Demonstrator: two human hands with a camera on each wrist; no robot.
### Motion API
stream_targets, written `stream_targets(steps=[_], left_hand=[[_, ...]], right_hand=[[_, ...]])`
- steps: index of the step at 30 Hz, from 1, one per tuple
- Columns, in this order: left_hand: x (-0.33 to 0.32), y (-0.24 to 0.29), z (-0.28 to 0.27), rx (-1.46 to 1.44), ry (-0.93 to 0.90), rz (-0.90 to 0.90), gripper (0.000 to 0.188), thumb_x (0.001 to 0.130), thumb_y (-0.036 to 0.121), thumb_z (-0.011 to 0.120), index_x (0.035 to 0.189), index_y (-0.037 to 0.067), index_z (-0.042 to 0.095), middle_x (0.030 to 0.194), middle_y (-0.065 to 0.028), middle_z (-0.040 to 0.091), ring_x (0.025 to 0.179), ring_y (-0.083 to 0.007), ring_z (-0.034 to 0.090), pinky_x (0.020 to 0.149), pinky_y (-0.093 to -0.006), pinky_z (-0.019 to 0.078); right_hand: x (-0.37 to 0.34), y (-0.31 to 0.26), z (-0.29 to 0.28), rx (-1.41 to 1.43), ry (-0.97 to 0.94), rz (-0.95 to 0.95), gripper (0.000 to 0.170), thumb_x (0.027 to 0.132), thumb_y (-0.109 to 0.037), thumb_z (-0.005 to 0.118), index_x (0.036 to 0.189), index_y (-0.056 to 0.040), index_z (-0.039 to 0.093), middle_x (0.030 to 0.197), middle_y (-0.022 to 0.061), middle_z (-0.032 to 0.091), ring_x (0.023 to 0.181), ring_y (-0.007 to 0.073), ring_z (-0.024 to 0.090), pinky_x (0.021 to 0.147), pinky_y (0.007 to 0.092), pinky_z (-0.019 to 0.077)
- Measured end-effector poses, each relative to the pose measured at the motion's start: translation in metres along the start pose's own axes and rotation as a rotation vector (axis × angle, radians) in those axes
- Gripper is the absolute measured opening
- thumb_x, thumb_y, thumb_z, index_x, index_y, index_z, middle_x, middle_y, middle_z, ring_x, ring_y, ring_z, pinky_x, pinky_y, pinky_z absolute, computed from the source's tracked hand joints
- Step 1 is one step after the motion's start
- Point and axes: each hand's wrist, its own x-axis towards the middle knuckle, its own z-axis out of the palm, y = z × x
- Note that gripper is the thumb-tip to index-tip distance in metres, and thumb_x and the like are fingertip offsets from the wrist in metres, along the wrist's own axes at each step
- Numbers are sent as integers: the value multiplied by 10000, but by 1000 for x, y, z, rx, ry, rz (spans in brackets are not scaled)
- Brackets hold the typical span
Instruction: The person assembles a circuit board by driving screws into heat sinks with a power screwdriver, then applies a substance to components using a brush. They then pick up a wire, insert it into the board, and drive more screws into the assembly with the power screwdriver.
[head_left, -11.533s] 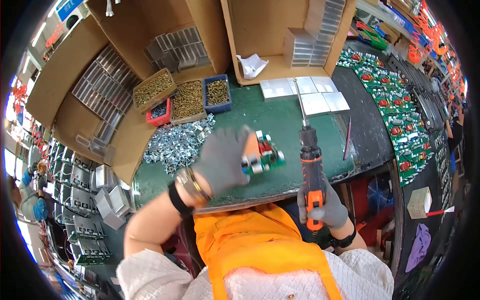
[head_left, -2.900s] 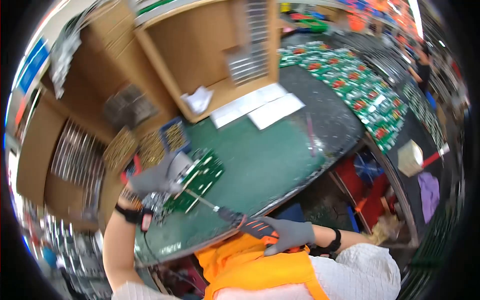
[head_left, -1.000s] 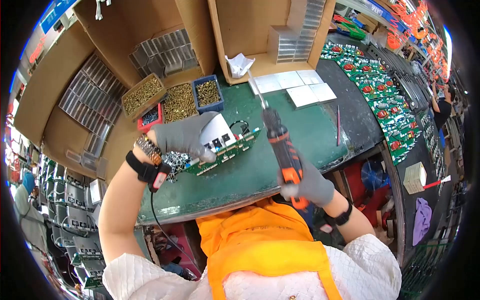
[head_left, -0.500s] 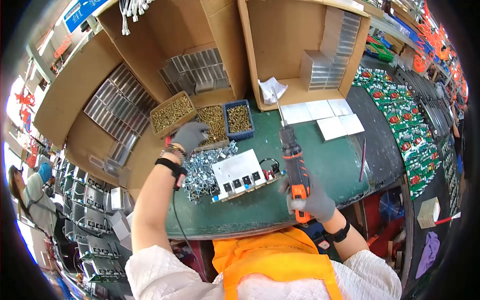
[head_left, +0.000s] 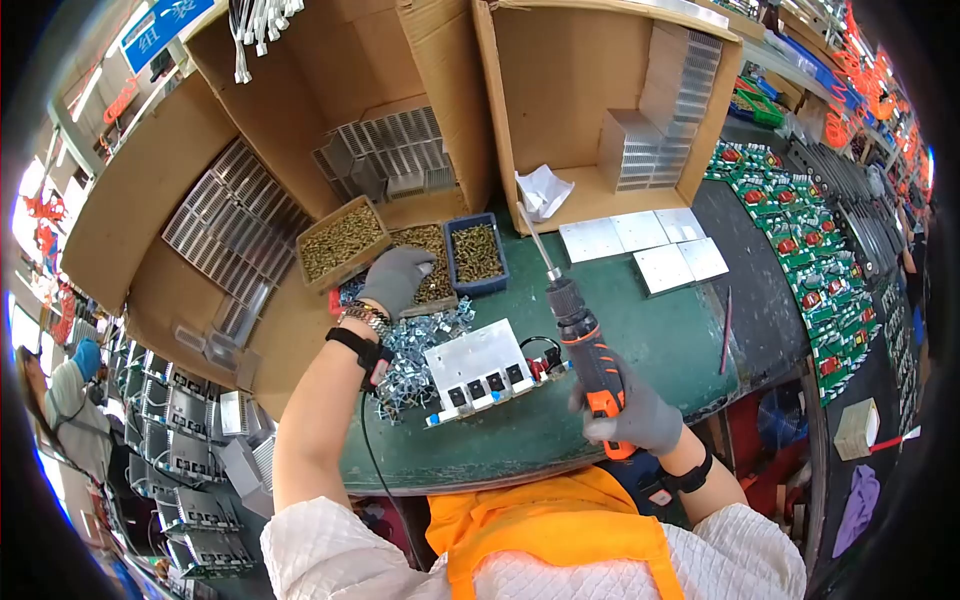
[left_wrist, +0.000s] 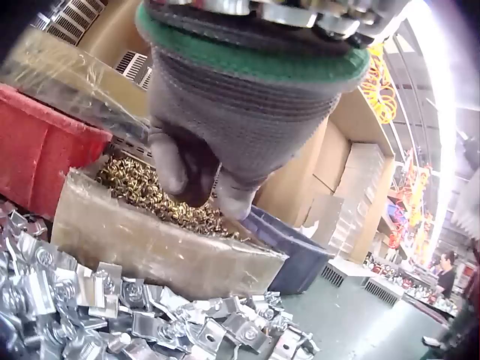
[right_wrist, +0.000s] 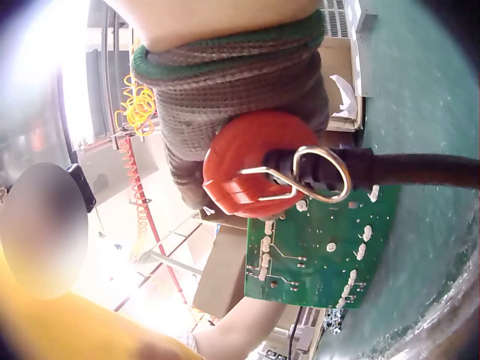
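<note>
In the head view the left hand [head_left: 397, 282] reaches into the middle box [head_left: 437, 304] of brass screws, fingers bent downward. The left wrist view shows this hand [left_wrist: 240, 124] with its fingertips apart at the screws [left_wrist: 142, 187]; whether it touches any is unclear. The right hand [head_left: 645, 415] grips an orange and black power screwdriver [head_left: 590, 350], its bit pointing up and left. A circuit board with a flat metal heat sink [head_left: 472, 358] rests on the green table, between the hands. In the right wrist view the driver's red end [right_wrist: 259, 165] hides part of the board [right_wrist: 322, 251].
Metal clips [head_left: 405, 365] lie heaped left of the board. A blue box [head_left: 475, 285] and another screw box [head_left: 342, 240] flank the middle one. Cardboard boxes [head_left: 570, 90] stand behind. Metal plates [head_left: 665, 268] and a pen [head_left: 726, 330] are at the right. A cable hangs from the left wrist.
The left hand has let go of the board, now lying on the table, and moved to the screws, slightly further right since half a second ago. The driver's bit has swung left.
</note>
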Motion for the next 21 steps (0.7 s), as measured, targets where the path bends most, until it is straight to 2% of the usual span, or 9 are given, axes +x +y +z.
stream_targets(steps=[1,2,3,6,9,11,13,16,21], left_hand=[[-2,2,-4,-97,55,-52,195,875,156,646,1051,102,708,1031,-153,676,989,-324,627,872,-392,483],[-1,-14,5,-180,153,21,186,887,132,641,1052,83,711,963,-104,703,838,-242,653,766,-335,502],[-1,-9,0,-181,155,23,186,887,132,641,1052,83,711,963,-104,703,838,-242,653,766,-335,502],[-9,27,-35,-859,122,-230,164,912,122,635,1035,39,706,797,22,646,617,-36,517,560,-182,400],[-17,54,-57,-1071,102,-200,163,896,101,661,1030,20,704,777,8,631,600,-37,499,550,-181,399],[-21,67,-67,-1107,50,-111,217,936,126,602,1107,-3,639,747,9,605,613,-56,518,537,-191,407],[-30,95,-77,-1445,47,-196,256,951,160,595,1152,1,608,762,-6,620,620,-58,532,538,-185,422],[-31,95,-69,-1614,-45,-129,263,964,194,587,1149,8,593,779,-25,644,617,-63,562,520,-181,435],[-35,103,-67,-1581,-92,-121,245,972,238,578,1090,26,606,771,-19,652,576,-56,560,474,-166,406]], right_hand=[[0,0,-3,-47,-5,19,798,677,-63,792,1361,-40,382,990,73,606,844,124,598,740,289,517],[0,-1,-5,-96,-12,38,815,672,-85,815,1363,-33,387,984,65,605,858,119,587,761,288,511],[0,-4,-5,-98,-11,36,815,672,-85,815,1363,-33,387,984,65,605,858,119,587,761,288,511],[-2,-20,-4,-238,11,92,868,667,-124,837,1391,-20,371,996,55,598,864,124,578,774,291,503],[0,-33,-5,-315,-15,124,911,671,-142,838,1423,-5,342,1032,59,593,896,132,569,799,287,492],[1,-38,-4,-362,-51,125,906,677,-173,835,1426,-10,353,1072,66,589,939,149,565,830,294,484],[1,-40,-3,-399,-43,133,906,676,-190,835,1427,-18,359,1082,71,588,951,154,565,841,298,481],[2,-41,-3,-471,-29,119,907,674,-220,836,1426,-25,366,1089,79,589,962,163,566,855,304,479],[1,-50,1,-513,-26,129,894,677,-236,833,1411,-12,374,1090,92,593,957,168,571,850,306,484]])
